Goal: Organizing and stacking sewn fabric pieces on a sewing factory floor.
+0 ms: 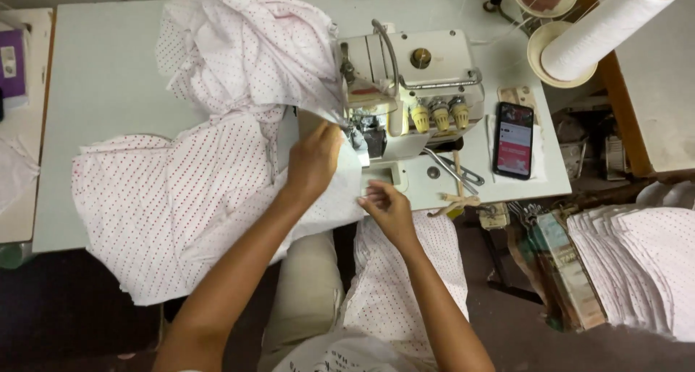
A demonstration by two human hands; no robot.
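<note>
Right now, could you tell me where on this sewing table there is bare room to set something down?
The widest bare patch of the table is the far left corner, bordered by the heaped dotted fabric. A narrow strip lies between the sewing machine and the phone. It is crowded at the machine's front, where the left hand and right hand press the cloth.
</note>
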